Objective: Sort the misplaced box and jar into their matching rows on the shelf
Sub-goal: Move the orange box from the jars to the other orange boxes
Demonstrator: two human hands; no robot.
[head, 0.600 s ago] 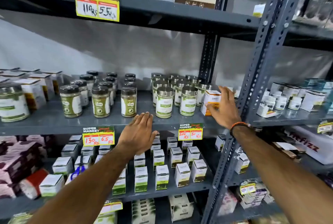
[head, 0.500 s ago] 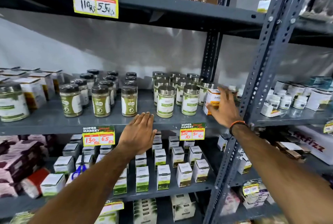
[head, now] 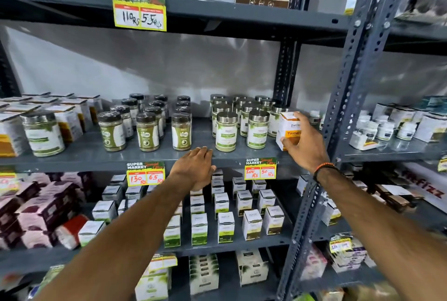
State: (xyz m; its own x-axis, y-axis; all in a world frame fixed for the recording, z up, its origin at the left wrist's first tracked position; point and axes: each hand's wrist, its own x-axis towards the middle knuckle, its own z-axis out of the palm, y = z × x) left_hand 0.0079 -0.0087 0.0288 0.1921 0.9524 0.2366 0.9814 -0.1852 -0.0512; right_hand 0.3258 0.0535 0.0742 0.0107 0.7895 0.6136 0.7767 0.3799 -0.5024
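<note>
A white and orange turmeric box (head: 288,124) stands at the right end of the middle shelf (head: 82,155), beside the silver-lidded jars (head: 226,131). My right hand (head: 306,145) is wrapped around it, thumb at its lower front, fingers over its top right. At the far left, one silver-lidded jar (head: 42,133) stands among white and orange boxes (head: 69,120). My left hand (head: 196,168) rests flat on the shelf's front edge, fingers together, holding nothing.
Dark-lidded green jars (head: 146,131) fill the shelf's middle. A grey perforated upright (head: 348,97) rises just right of my right hand. Small white boxes (head: 251,224) line the lower shelf. Yellow price tags (head: 260,169) hang from the shelf edges.
My right hand's fingers have closed around the turmeric box. My left hand has stayed at the shelf edge. The view has tilted slightly upward.
</note>
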